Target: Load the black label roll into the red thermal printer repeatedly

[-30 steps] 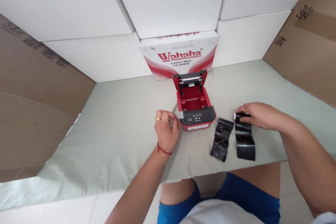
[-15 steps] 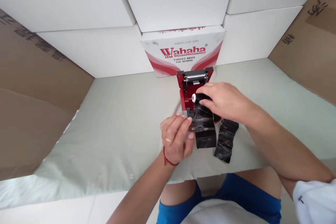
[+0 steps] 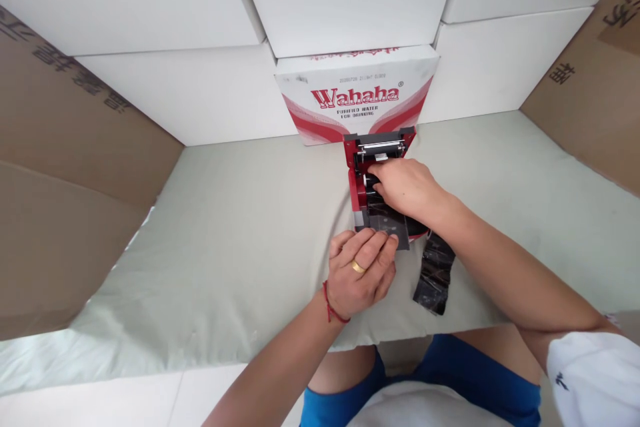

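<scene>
A small red and black label printer (image 3: pixel 354 195) stands with its lid (image 3: pixel 380 140) raised. My right hand (image 3: pixel 407 190) reaches into it, fingers closed around a black ribbon roll (image 3: pixel 371 181) with a white core end. A creased black strip runs from the roll over the printer's front edge. My left hand (image 3: pixel 363 270) grips the strip's loose end at that edge, its fingertips bent and pressed together. A second crumpled black strip (image 3: pixel 435 273) lies on the cloth to the right, below my right forearm. My fingers hide much of the roll.
A Wahaha water carton (image 3: pixel 357 97) stands directly behind the printer, with white boxes (image 3: pixel 345 0) stacked at the back. Brown cartons flank the table at left (image 3: pixel 75 200) and right (image 3: pixel 590 93). Pale green cloth (image 3: pixel 240 240) covers the tabletop.
My right hand has lowered the roll into the printer. The left hand has moved right and taken hold of the strip's end, which hung free before.
</scene>
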Demonstrator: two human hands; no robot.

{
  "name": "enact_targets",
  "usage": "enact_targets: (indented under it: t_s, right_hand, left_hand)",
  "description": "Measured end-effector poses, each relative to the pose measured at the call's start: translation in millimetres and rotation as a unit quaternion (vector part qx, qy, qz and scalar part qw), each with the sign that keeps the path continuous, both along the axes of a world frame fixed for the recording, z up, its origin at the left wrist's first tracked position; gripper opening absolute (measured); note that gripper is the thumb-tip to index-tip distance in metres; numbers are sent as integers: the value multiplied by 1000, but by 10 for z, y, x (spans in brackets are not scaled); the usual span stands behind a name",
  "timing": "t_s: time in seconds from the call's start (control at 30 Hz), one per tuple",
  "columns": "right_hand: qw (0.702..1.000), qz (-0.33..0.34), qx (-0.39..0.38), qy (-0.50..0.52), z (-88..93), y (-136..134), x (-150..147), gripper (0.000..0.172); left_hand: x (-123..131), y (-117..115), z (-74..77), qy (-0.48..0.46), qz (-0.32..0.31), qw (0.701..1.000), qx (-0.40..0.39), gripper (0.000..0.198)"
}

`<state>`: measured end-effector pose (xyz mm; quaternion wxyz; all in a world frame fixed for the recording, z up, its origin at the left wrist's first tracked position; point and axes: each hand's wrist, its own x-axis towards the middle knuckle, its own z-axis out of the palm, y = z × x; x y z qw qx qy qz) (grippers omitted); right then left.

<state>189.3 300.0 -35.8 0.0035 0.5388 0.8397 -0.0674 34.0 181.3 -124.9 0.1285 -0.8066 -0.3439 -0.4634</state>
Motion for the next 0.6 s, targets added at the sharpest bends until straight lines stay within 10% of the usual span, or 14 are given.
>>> enact_targets:
  t_s: [0.17, 0.3, 0.6]
  right_hand:
    - [978, 77, 51, 187, 236, -234, 178, 31]
    - [947, 3, 196, 255, 420, -237, 350, 39]
    - [963, 51, 176, 200, 225, -316, 508, 39]
  left_hand:
    - [2, 6, -10, 5, 4, 1000, -5, 38]
    - [7, -2, -19, 4, 2, 1000, -4, 50]
    - [10, -84, -83, 27, 83, 996, 34, 43]
